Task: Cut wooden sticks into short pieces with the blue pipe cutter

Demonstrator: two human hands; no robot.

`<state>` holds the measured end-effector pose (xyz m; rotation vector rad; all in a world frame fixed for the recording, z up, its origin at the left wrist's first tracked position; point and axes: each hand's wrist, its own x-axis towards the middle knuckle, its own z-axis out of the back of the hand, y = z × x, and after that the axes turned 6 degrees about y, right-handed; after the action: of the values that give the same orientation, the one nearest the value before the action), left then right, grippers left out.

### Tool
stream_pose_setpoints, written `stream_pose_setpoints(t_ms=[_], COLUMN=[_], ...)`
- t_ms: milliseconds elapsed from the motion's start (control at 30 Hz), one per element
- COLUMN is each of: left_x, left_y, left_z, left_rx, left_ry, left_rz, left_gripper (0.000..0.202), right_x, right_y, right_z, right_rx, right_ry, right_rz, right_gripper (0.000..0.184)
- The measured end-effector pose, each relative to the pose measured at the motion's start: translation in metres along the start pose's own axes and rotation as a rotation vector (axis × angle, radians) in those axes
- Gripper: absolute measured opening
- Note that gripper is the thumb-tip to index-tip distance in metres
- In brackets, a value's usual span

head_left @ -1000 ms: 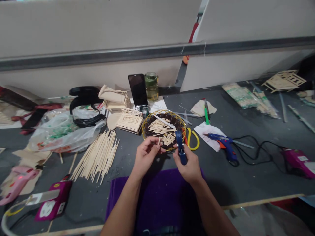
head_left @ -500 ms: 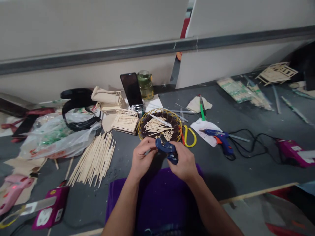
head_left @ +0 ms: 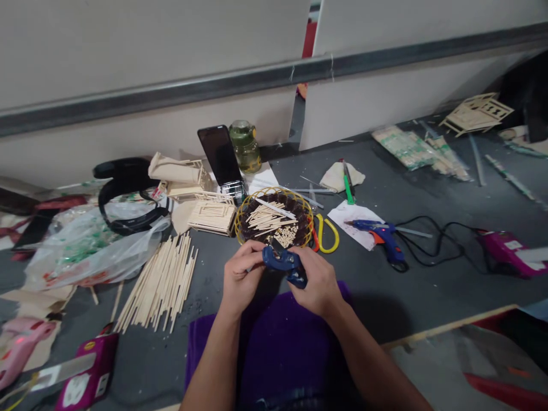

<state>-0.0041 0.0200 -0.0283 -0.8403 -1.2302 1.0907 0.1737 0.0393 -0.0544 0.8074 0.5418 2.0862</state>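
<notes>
My right hand point(head_left: 317, 279) is closed around the handles of a dark blue hand cutter point(head_left: 280, 261) with a dark metal jaw, in the middle of the head view. At the cutter's left end, the fingers of my left hand point(head_left: 242, 278) are pinched together; whatever lies between them is too small to make out. Just beyond both hands stands a brown basket point(head_left: 240, 220) with a yellow rim. Inside it are short wooden sticks point(head_left: 268, 218) and a heap of small cut wooden pieces point(head_left: 286, 235). Purple cloth point(head_left: 282, 342) lies below my hands.
Long wooden sticks point(head_left: 160, 282) are spread at left, near a plastic bag point(head_left: 98, 251). Behind the basket are a stick model point(head_left: 212, 216), a phone point(head_left: 219, 154) and a green jar point(head_left: 246, 148). Yellow-handled scissors point(head_left: 329, 235) and a blue glue gun point(head_left: 383, 235) with its cord lie right.
The view has shifted slightly, so the table things sit a little further left. Both hands keep their hold, with the cutter in nearly the same pose.
</notes>
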Motion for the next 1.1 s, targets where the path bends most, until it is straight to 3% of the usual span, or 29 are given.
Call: stream_pose_setpoints(t_ms=[333,467,500,700,933,1100], left_x=[0.001,0.001,0.001,0.001,0.003,0.005], left_y=[0.000,0.000,0.000,0.002,0.002,0.003], left_z=[0.002,0.000,-0.001,-0.008,-0.005,0.000], left_rx=[0.035,0.026,0.008,-0.198,-0.596,-0.748], left_ry=[0.001,-0.004,-0.006,-0.087,-0.136,-0.181], left_rz=[-0.033,-0.007,0.012,0.239,0.510,0.580], left_gripper=[0.016,0.012,0.012,0.021,0.040,0.047], right_x=[-0.002,-0.005,-0.005,-0.005,-0.004,-0.002], right_y=[0.002,0.003,0.004,0.004,0.007,0.010], right_z=[0.001,-0.001,0.000,0.005,0.004,0.004], right_rx=[-0.045,-0.044,-0.019,0.224,0.624,0.694], right_ry=[-0.001,0.024,0.013,-0.112,-0.025,-0.026], right_rz=[-0.002,-0.024,-0.038,-0.236,-0.401,-0.440], right_gripper=[0.039,0.013,0.006,0.013,0.017,0.018])
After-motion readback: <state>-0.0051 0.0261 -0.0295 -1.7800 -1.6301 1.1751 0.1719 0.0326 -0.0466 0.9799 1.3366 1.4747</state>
